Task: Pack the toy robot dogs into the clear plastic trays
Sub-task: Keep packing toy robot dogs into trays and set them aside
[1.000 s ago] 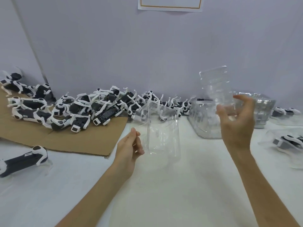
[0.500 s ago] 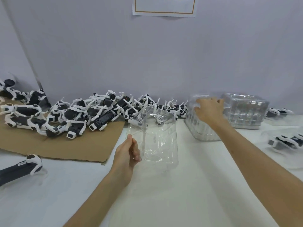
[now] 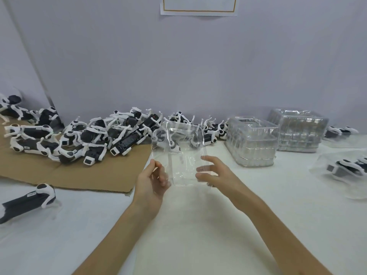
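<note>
A clear plastic tray is held tilted up above the white table, in front of me. My left hand pinches its lower left edge between thumb and fingers. My right hand has come to its lower right edge, fingers loosely spread and touching the rim. A heap of black and white toy robot dogs lies behind, partly on brown cardboard. One dog lies alone at the near left.
Two stacks of clear trays stand at the back right. A packed dog in its tray lies at the far right, another behind it. A grey wall closes the back.
My right hand held a second clear tray up, set it on the stack at the back right, then came back empty to the right edge of the tray in my left hand.
</note>
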